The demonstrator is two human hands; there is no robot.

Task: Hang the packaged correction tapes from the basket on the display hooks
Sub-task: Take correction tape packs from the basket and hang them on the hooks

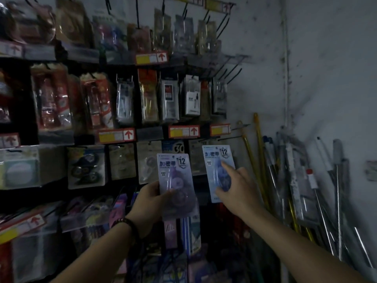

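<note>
My left hand (152,198) grips a pale blue carded correction tape pack (175,176) by its lower left edge and holds it upright in front of the rack. Another pack of the same kind (216,160) is up at the rack's right end, just under a black display hook (222,138). My right hand (237,187) is on this pack, forefinger stretched over its blister and thumb at its lower edge. Whether the pack hangs on the hook cannot be made out. A basket is not clearly visible; the bottom of the view is dark.
The black rack (122,137) holds rows of packaged stationery with red-and-yellow price tags (117,135). Bare hooks (228,72) stick out at the upper right. Yellow and metal poles (285,180) lean against the white wall to the right.
</note>
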